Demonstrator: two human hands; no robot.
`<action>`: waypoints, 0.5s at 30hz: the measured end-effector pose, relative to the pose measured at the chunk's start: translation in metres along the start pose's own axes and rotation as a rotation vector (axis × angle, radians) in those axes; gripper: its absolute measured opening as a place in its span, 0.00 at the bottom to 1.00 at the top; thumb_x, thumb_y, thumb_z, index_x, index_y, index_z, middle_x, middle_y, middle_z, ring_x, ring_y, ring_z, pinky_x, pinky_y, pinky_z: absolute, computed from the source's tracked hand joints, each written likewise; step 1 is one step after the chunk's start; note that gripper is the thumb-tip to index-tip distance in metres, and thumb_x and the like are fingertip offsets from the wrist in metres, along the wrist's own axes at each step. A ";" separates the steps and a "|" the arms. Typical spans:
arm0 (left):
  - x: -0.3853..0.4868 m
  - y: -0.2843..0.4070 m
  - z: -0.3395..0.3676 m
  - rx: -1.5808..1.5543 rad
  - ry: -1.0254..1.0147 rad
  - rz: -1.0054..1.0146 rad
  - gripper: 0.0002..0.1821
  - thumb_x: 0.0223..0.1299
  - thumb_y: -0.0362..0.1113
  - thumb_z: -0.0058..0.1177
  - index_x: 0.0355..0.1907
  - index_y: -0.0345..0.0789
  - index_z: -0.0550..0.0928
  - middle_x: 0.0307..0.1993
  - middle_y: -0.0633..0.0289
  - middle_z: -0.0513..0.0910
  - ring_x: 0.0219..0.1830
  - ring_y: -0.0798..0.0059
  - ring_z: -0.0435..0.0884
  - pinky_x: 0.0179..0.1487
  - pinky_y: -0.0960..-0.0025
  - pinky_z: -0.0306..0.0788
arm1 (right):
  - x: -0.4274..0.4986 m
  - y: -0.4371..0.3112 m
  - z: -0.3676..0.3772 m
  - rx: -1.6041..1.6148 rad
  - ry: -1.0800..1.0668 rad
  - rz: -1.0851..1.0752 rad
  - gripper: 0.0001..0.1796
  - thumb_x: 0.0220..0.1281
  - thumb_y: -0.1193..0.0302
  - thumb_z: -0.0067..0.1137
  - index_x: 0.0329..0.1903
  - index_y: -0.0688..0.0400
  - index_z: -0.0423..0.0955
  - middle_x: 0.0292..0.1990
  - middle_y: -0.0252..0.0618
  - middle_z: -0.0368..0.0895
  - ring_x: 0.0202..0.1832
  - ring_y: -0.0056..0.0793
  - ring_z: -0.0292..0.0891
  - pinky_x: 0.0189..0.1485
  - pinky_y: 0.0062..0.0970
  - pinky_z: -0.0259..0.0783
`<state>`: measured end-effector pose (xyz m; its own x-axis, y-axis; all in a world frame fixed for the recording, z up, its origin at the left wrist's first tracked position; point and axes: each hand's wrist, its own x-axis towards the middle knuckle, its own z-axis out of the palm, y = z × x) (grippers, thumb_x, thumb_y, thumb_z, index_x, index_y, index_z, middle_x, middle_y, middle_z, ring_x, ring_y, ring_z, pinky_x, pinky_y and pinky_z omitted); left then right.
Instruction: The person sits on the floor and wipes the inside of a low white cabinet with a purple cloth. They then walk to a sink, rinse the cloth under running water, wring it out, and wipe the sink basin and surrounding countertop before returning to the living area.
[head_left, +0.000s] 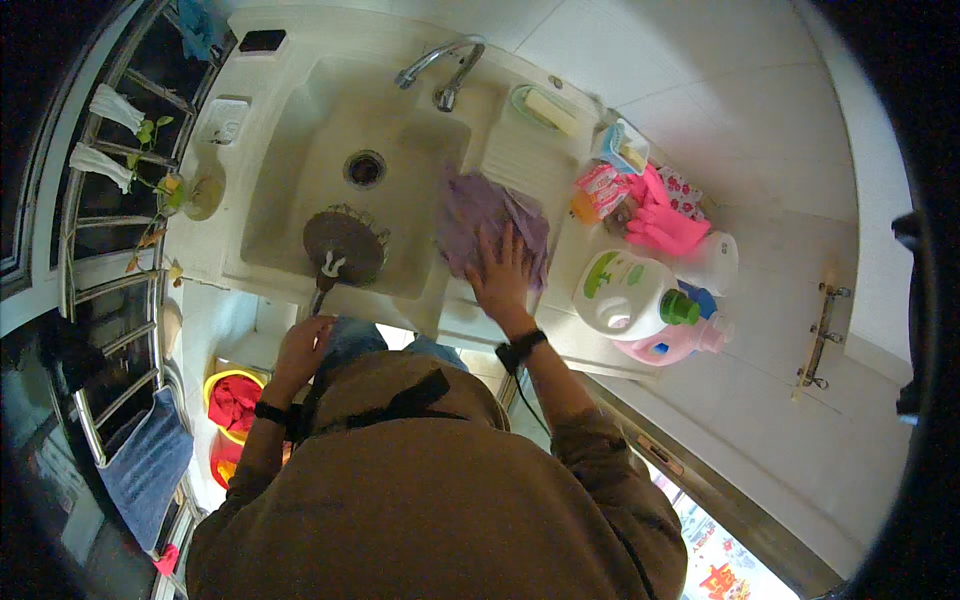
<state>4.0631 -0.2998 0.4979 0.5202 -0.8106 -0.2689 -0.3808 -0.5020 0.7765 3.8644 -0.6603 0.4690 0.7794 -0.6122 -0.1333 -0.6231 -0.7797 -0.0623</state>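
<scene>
My left hand (301, 351) is closed around the handle (318, 300) of what looks like a round mop, in front of the sink's near edge. Its dark, fringed disc head (352, 244) lies in the near left part of the cream sink basin (292, 135). Flat on a crumpled purple cloth (476, 206) rests my right hand (501, 277), fingers spread. This cloth covers part of the ribbed washboard area (525, 165) and hangs over the basin's right edge.
A chrome faucet (442, 64) stands behind the basin drain (365, 169). Detergent bottles (619, 292) and pink rubber gloves (664, 217) crowd the right counter. A soap dish (546, 110) sits at the back. Metal rails (112, 289) line the left; yellow-rimmed buckets (234, 405) stand below.
</scene>
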 end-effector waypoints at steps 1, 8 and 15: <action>0.004 -0.002 0.000 -0.006 -0.010 -0.026 0.12 0.74 0.33 0.49 0.52 0.34 0.83 0.47 0.48 0.87 0.50 0.47 0.84 0.55 0.54 0.76 | -0.012 0.006 -0.004 0.032 -0.022 -0.004 0.44 0.72 0.48 0.53 0.83 0.48 0.50 0.82 0.52 0.47 0.82 0.57 0.44 0.79 0.64 0.43; 0.004 -0.008 -0.006 0.002 -0.069 -0.078 0.12 0.74 0.35 0.49 0.52 0.34 0.84 0.47 0.47 0.87 0.50 0.46 0.84 0.56 0.52 0.76 | 0.101 0.002 0.016 0.199 0.204 -0.021 0.38 0.73 0.56 0.53 0.79 0.57 0.57 0.80 0.53 0.53 0.81 0.55 0.47 0.80 0.61 0.44; -0.007 -0.008 -0.015 -0.022 -0.054 -0.057 0.13 0.75 0.36 0.49 0.55 0.37 0.84 0.48 0.49 0.87 0.50 0.47 0.84 0.56 0.52 0.76 | 0.115 0.013 0.020 0.124 0.179 -0.071 0.37 0.73 0.55 0.51 0.77 0.61 0.60 0.78 0.52 0.59 0.81 0.50 0.50 0.81 0.54 0.48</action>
<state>4.0739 -0.2858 0.5023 0.4982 -0.7962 -0.3433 -0.3341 -0.5416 0.7714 3.9446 -0.7387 0.4330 0.8140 -0.5785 0.0524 -0.5610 -0.8063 -0.1876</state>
